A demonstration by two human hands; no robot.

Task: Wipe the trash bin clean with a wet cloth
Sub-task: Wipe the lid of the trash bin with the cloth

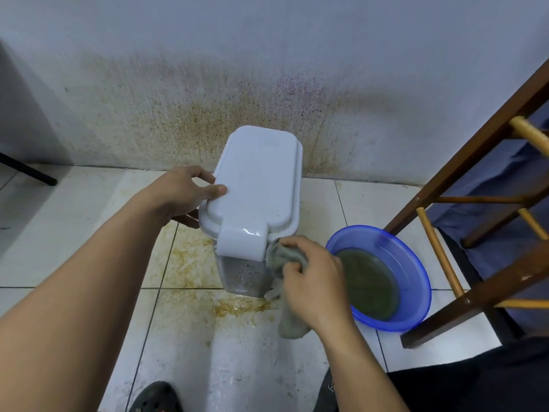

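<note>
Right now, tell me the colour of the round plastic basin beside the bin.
Translucent blue round plastic basin; head view.

Arms outstretched, left hand (181, 194) clasped on the trash bin (257, 179), right hand (315, 285) bunched round the cloth (283, 254).

Looking from above, we see little of the trash bin (246, 272): its lid (258, 185) hides the opening and the back and side walls. Our right hand (315, 281) covers most of the cloth (283, 254), so we cannot tell how much of it touches the bin's right side. Some fingers of our left hand (181, 194) pass beneath the lid's rim, their tips out of sight. The murky water (368, 286) conceals the bottom of the blue basin (416, 263), and the right hand hides part of its near rim. The wooden frame (475, 138) runs off the right edge, the sandal (157, 396) off the bottom, the black leg (26, 171) off the left.
</note>
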